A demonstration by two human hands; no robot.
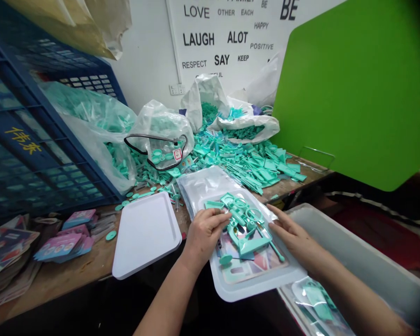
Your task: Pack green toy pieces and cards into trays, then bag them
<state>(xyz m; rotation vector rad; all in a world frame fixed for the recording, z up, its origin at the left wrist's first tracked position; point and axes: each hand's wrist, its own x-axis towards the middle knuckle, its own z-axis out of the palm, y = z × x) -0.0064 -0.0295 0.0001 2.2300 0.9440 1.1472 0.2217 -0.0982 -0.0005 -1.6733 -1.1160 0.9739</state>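
A white tray (pixel 227 290) holds a printed card (pixel 266 266) and a pile of teal plastic pieces (pixel 245 224). Clear plastic bags (pixel 206 184) lie over the tray's far end. My left hand (pixel 205 235) reaches over the tray's left side, thumb and fingers pinched together beside the teal pieces. What is between those fingertips, if anything, is hidden. At the tray's right edge, my right hand (pixel 296 238) has its fingers stretched out and apart, touching or very near the bag's edge. A second white tray (pixel 147 235) lies to the left.
Loose teal parts (pixel 245 161) are heaped behind, among plastic sacks (pixel 161 126). On the left stand a blue crate (pixel 38 140) and pink packets (pixel 63 245). A grey bin (pixel 357 254) with filled bags (pixel 318 303) beside it is at right, below a green board (pixel 353 93).
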